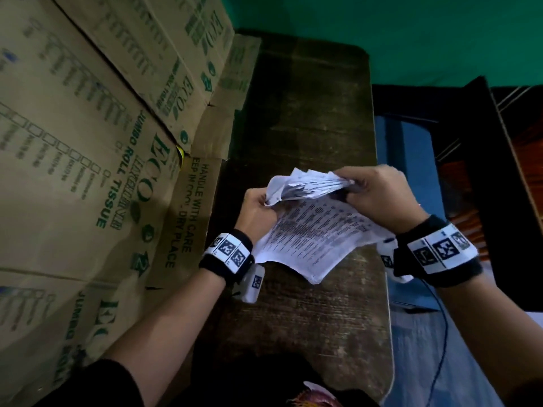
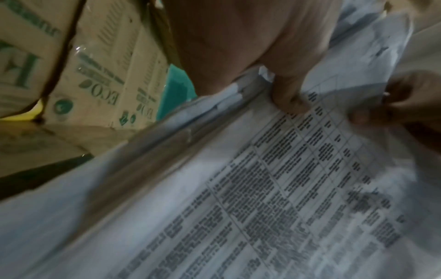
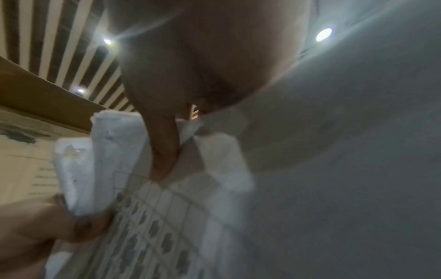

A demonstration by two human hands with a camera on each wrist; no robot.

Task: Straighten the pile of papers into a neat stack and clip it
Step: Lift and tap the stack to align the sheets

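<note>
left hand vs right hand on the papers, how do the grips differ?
The left hand holds the papers' left edge, low and nearer the cardboard boxes; the right hand holds the upper right corner, higher and nearer the table's right edge. The left hand's fingers are curled into the fanned sheet ends; the right hand bends its corner back. Both grip the same uneven, unclipped pile above the table.

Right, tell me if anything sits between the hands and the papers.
Nothing visible does. The left hand and right hand already grip the papers directly at opposite ends, held above the wooden table. No clip is visible.
</note>
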